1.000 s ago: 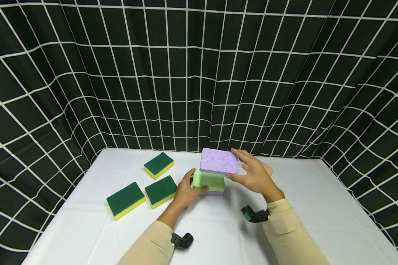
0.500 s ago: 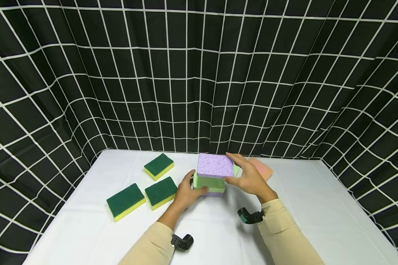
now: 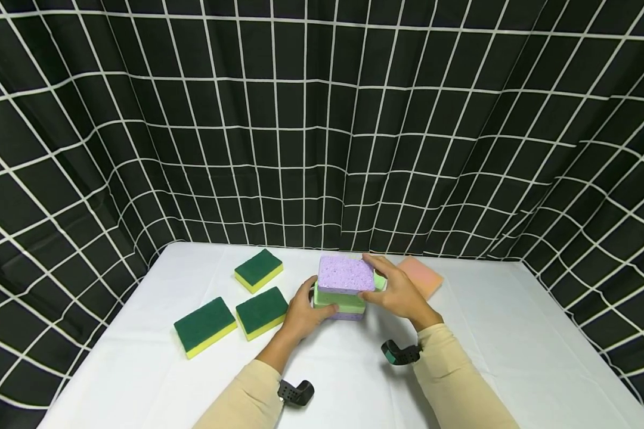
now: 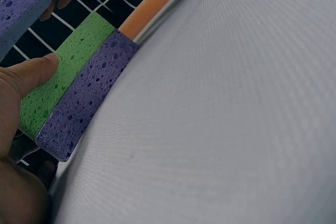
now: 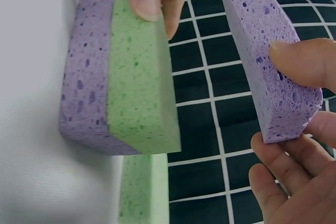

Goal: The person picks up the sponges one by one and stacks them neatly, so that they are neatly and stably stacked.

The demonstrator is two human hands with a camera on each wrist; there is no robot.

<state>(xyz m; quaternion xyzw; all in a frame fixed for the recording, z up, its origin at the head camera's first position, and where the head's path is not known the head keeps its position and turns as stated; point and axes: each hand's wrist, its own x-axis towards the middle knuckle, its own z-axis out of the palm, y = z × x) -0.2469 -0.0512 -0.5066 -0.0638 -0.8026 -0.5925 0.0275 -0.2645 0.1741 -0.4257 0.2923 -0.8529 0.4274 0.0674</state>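
Fingers of right hand [image 3: 399,293] pinch the upper purple sponge [image 3: 346,274] just above green sponge [image 3: 339,302], which left hand [image 3: 303,313] clamps with thumb and fingers upon the lower purple sponge [image 4: 90,95]. White table [image 3: 515,345] bears them; black curtain [image 3: 316,101] (its white grid is wavy) stands along far edge.

- raised sponge [image 3: 346,274]: purple, speckled
- middle sponge [image 5: 139,72]: light green, speckled
- bottom sponge [image 5: 86,66]: purple, speckled
- three scrubbers [image 3: 262,310]: dark green, yellow
- curtain [image 3: 236,119]: black, white grid
- tablecloth [image 3: 526,333]: white
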